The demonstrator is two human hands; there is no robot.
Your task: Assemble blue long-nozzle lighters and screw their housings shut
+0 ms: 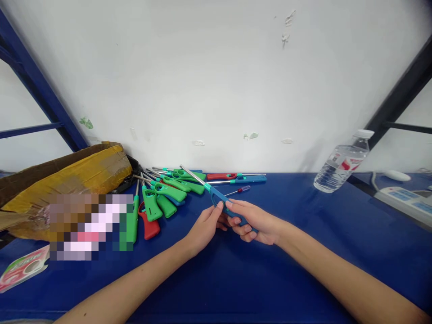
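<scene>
The right hand (256, 222) wraps the blue utility lighter's (216, 195) handle, the left hand (205, 227) pinches it just ahead, and its metal nozzle (192, 174) points away-left over the lighter pile (165, 193).

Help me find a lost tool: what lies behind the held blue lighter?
A small screwdriver lies just behind the lighter, with a pile of lighters further left. The left hand and right hand cover its handle and the table beneath.

I see both hands on a blue lighter (221, 200): right hand (254, 221) grips its handle, left hand (205, 227) touches it. A lighter pile (165, 193) lies far left; a water bottle (340, 164) lies far right.
</scene>
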